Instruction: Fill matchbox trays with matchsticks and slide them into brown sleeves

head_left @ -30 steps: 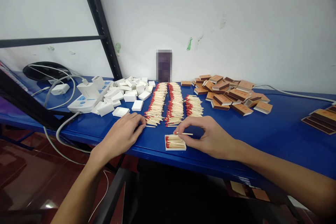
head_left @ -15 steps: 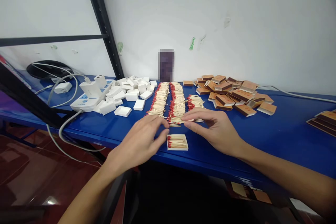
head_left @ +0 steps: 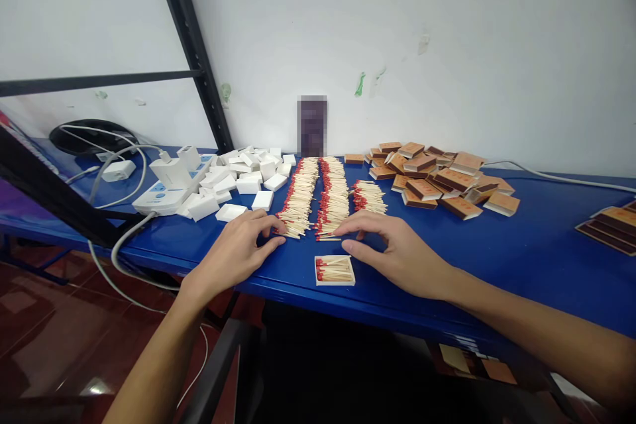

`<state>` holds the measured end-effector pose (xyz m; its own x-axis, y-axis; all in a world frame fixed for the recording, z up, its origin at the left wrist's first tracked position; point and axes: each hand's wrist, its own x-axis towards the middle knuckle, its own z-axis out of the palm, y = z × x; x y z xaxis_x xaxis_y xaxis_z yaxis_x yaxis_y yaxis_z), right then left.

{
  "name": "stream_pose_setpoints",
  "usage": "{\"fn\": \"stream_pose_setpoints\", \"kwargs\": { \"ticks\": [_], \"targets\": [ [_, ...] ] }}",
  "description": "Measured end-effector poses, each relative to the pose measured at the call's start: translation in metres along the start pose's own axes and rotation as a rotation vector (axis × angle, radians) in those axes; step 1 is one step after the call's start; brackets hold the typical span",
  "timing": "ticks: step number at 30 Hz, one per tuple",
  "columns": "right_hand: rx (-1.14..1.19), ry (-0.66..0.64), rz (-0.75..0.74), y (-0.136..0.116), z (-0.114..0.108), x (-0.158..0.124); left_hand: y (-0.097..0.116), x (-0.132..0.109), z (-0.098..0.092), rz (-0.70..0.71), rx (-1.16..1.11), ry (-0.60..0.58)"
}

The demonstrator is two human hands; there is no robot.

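A white matchbox tray (head_left: 335, 271) holding several red-headed matches lies near the table's front edge, between my hands. Left of it, my left hand (head_left: 243, 245) rests with thumb and fingers apart, its fingertips beside the near end of the left row of matches (head_left: 299, 199). My right hand (head_left: 390, 245) is open too, index fingertip over the near end of the middle row of matches (head_left: 334, 195) and thumb spread below it. A shorter pile of matches (head_left: 370, 197) sits just beyond my right hand. No match shows in either grip.
White empty trays (head_left: 248, 171) are heaped at the back left beside a power strip (head_left: 171, 189) with cables. Brown matchbox sleeves (head_left: 437, 175) form a pile at the back right, with more sleeves (head_left: 613, 225) at the far right. A black metal upright (head_left: 191, 46) stands on the left.
My left hand has moved left, from the filled tray to the left row. My right hand has shifted slightly left, and the match seen at its fingertips no longer shows there.
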<state>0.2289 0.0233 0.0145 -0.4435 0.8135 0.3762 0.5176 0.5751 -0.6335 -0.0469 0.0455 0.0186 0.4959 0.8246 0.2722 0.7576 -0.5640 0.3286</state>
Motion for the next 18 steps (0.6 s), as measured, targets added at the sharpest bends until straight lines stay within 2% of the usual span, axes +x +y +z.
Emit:
{"fn": "stream_pose_setpoints", "kwargs": {
  "ticks": [3,6,12,18],
  "targets": [
    [-0.152,0.025,-0.036,0.008,-0.003,0.004,0.003,0.003,0.002,-0.009,0.009,-0.015],
    [-0.255,-0.032,-0.064,0.016,-0.003,0.009,0.004,0.005,0.003,-0.010,0.018,-0.007],
    [-0.291,-0.122,-0.073,0.022,0.004,0.013,0.003,0.005,0.007,-0.012,0.022,0.014],
    [-0.291,-0.141,-0.075,0.022,0.003,0.011,0.001,0.004,0.005,0.008,0.017,-0.008]
  ]
}}
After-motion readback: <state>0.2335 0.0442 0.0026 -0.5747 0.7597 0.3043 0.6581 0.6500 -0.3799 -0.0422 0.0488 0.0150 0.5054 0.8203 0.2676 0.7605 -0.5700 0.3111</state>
